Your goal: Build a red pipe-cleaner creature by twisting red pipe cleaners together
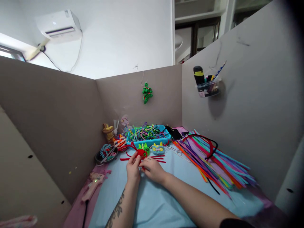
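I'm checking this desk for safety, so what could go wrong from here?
The pink glue gun shows a lit green light; if hot, it might burn a straying left hand. Loose red strips near the hands could get swept aside. The red piece in the left hand might bend if squeezed too hard.

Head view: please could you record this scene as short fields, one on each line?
Left grip: bare hand, pinching a red fuzzy piece
Right grip: bare hand, close beside the left; hold unclear
Beyond the hands: green figure, blue figure
Far side: blue tray of tangled fuzzy stems
Right side: bundle of coloured stems
Left side: pink glue gun
Surface: light-blue cloth
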A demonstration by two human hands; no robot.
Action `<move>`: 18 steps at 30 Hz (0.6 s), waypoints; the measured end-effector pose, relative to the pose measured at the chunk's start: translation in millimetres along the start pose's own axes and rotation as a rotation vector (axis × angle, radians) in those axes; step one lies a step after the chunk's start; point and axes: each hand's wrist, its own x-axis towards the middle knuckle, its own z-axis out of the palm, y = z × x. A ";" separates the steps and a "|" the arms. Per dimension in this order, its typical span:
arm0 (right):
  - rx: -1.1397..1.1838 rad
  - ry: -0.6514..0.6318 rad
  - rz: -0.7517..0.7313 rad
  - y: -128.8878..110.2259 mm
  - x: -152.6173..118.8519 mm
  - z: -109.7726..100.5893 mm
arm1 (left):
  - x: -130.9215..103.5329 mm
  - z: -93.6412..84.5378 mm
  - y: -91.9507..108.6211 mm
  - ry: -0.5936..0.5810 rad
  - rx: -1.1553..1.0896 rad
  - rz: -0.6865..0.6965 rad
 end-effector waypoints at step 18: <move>0.515 0.513 0.532 35.5 9.4 0.2 | -2.9 0.2 2.7 -0.099 0.096 0.077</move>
